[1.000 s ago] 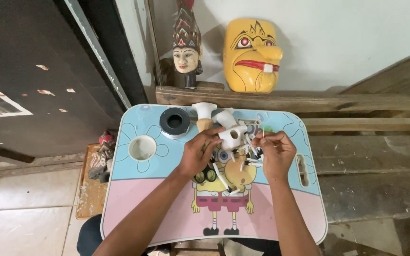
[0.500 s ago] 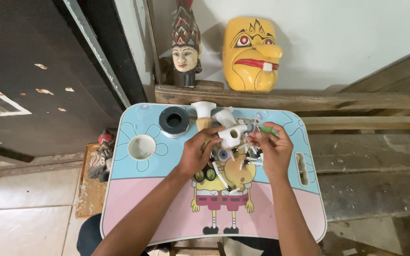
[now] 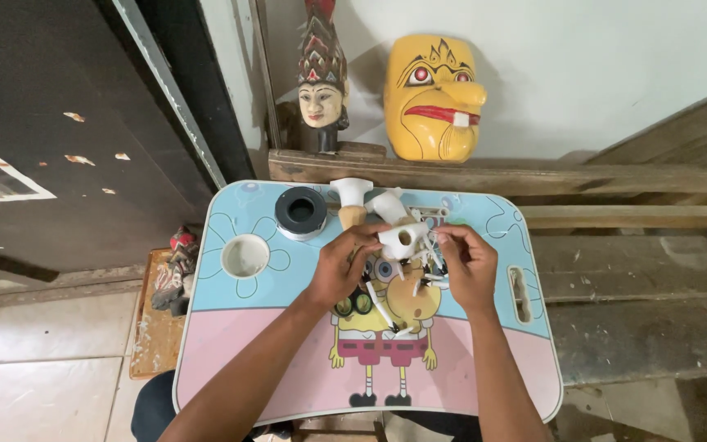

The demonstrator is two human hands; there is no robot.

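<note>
At far left, a small carved figure lies on a wooden board on the floor, just beside the lap table. The table has a blue upper half, a pink lower half and a cartoon print at centre. A round cup recess sits in its left part. Behind the recess rests 1 black tape roll.

The left hand is over the table centre, fingers curled in a grasp around a white pipe fitting, held just above the table surface. A white funnel-shaped part stands near the table's far edge, just behind this hand. Small white sticks and loose parts lie scattered beneath and between both hands.

The right hand is just right of the fitting, fingertips pinched together at the fitting's side; what they pinch is too small to identify.

Behind the table, on a wooden ledge, stand 1 carved head with tall headdress and 1 yellow mask.
</note>
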